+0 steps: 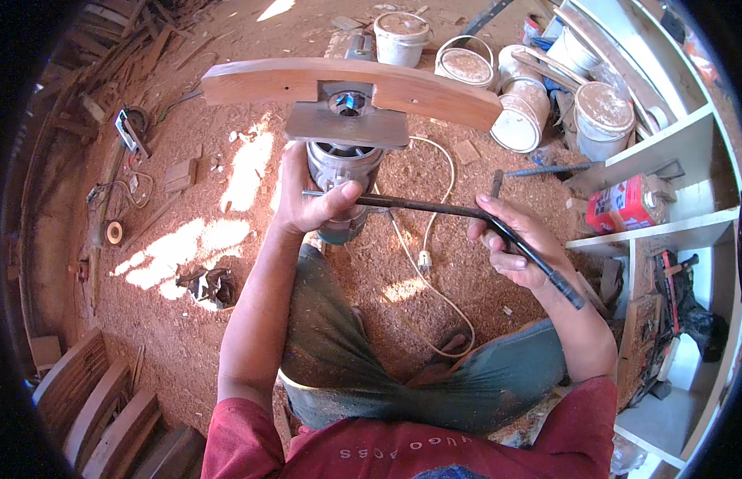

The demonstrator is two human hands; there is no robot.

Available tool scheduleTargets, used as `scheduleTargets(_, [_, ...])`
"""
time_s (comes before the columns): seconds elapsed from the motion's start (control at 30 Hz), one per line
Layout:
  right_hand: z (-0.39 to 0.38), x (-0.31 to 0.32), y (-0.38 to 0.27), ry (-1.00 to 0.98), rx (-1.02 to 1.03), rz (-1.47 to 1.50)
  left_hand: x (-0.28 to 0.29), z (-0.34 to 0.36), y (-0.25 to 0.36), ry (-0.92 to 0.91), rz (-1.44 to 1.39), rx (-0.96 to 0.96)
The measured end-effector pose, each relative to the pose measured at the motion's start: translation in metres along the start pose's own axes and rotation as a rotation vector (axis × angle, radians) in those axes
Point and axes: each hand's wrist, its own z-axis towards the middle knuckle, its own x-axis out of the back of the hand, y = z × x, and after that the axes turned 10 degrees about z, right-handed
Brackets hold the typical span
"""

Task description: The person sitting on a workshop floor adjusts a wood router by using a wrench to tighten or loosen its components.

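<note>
My left hand [311, 188] is closed around the body of a router [339, 172], its thumb resting on a thin dark metal rod. The router stands bit up; its bit [349, 102] shows in the opening of a grey base plate [347, 126]. A curved brown wooden piece [435, 97] lies along the far side of the plate, with a notch around the bit. My right hand [516, 239] grips the dark handle of a T-handle wrench [538, 259]. Its long shaft runs left, across the front of the router, to my left thumb. Some fingers of my left hand are hidden behind the router.
Wood shavings cover the ground. A pale cable with a plug [424, 259] lies beyond my knees. White buckets [602, 112] stand at the far right, near shelves [666, 231] with a red can [622, 206]. Curved wooden pieces [107, 407] are stacked at the near left.
</note>
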Motion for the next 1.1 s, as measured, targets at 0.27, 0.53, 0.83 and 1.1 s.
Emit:
scheduleTargets(0.27, [0.006,-0.001,-0.012,-0.261,1.277,-1.206,-0.002,0.0,-0.004,-0.011,-0.087,0.274])
scheduleTargets(0.53, [-0.002,0.006,-0.027,-0.002,1.863,-2.021,-0.021,0.007,-0.012,-0.114,-0.311,0.623])
scheduleTargets(0.83, [-0.014,0.002,-0.021,-0.265,0.874,-0.881,-0.01,0.012,-0.008,0.056,-0.336,0.543])
scheduleTargets(1.1, [-0.002,-0.011,-0.004,-0.246,0.318,-0.328,-0.006,0.006,-0.009,0.067,-0.306,0.403])
